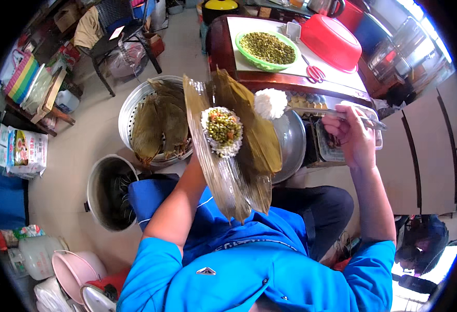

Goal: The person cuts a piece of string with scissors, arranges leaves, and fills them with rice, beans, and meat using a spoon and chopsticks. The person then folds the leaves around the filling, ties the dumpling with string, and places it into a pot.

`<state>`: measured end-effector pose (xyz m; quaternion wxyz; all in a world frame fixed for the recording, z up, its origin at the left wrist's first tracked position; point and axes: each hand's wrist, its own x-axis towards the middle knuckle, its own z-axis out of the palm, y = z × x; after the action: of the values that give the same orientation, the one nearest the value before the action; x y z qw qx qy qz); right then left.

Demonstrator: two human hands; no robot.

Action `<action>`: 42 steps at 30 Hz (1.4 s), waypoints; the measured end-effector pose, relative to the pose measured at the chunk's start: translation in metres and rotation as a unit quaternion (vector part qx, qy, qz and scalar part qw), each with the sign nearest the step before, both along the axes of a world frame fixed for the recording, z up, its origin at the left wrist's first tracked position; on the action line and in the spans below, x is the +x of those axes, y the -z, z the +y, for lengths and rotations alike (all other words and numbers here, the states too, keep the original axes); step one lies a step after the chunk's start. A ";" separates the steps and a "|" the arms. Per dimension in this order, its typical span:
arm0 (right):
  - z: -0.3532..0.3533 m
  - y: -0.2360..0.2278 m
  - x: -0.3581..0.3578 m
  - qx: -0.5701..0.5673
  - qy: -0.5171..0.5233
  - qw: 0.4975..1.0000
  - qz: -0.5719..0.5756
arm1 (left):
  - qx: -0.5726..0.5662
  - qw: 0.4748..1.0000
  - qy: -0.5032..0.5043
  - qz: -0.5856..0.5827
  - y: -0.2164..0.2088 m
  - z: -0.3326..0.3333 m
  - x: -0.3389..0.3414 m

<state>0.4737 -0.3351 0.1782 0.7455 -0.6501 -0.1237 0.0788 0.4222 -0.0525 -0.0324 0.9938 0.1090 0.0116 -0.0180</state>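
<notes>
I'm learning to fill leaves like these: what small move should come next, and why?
Probably bring the spoon over and lay its lump of rice on the beans: the right hand holds it loaded beside the leaves, and the beans lie uncovered, with white grains around them.
</notes>
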 end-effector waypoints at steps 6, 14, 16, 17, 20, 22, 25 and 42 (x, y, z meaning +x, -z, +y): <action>0.058 0.000 -0.026 -0.120 -0.082 0.984 -0.108 | -0.037 0.999 0.021 0.032 -0.029 -0.005 -0.006; 0.054 0.010 -0.025 -0.294 -0.154 0.851 -0.407 | -0.092 0.995 0.047 0.007 -0.038 -0.010 -0.004; 0.055 0.022 -0.024 -0.221 -0.138 0.911 -0.320 | 0.027 0.998 0.003 -0.053 0.018 -0.004 0.018; 0.055 0.027 -0.023 -0.143 -0.117 0.957 -0.224 | 0.068 0.995 -0.014 -0.071 0.027 -0.002 0.021; 0.045 0.024 -0.021 -0.117 -0.069 0.970 -0.201 | 0.072 0.990 -0.005 -0.125 0.030 -0.003 0.018; 0.038 0.019 -0.020 -0.099 -0.037 0.975 -0.197 | -0.017 0.994 0.009 -0.106 0.016 -0.006 0.009; 0.032 0.017 -0.024 -0.089 -0.044 0.964 -0.246 | -0.038 0.993 0.015 -0.113 0.003 -0.005 0.008; 0.030 0.049 -0.017 0.074 0.020 0.994 -0.083 | -0.036 0.997 0.011 -0.072 0.018 -0.003 0.006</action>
<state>0.4570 -0.3052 0.1297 0.7805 -0.5995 -0.1773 0.0004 0.4279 -0.0557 -0.0500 0.9950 0.0748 -0.0621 -0.0217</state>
